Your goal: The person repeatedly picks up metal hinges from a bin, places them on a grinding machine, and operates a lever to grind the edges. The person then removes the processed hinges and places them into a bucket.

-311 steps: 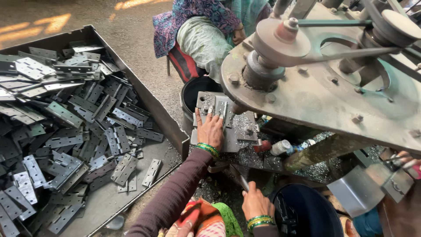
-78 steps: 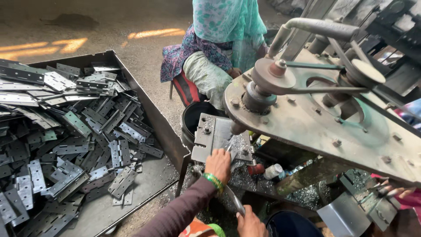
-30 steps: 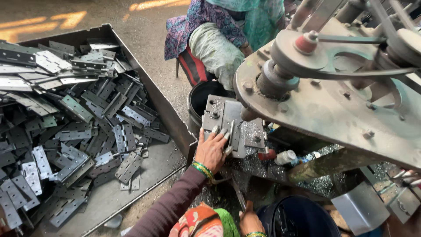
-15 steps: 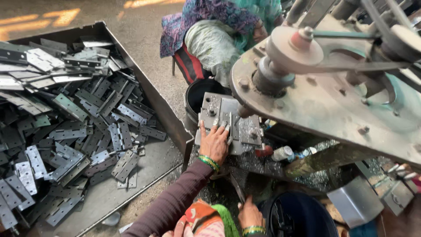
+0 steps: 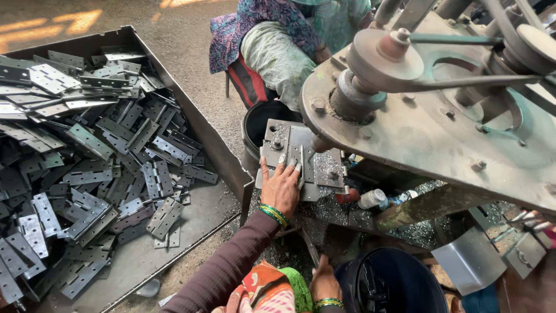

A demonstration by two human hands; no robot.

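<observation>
A flat grey steel hinge plate lies on the dull grey bolted metal jig block of a press machine, under the machine's heavy, pitted grey steel plate. The left hand lies spread flat on it, fingers straight, pressing rather than gripping; green bangles ring the wrist above a dark maroon ribbed sleeve. The right hand rests lower, beside a round dark blue plastic bucket, fingers loosely curled; whether it holds anything I cannot tell. Bright metal shavings litter the machine bed. To the left, a big rusty sheet-metal tray on the gritty concrete floor holds a heap of grey drilled hinges. Another person in patterned cloth sits beyond.
</observation>
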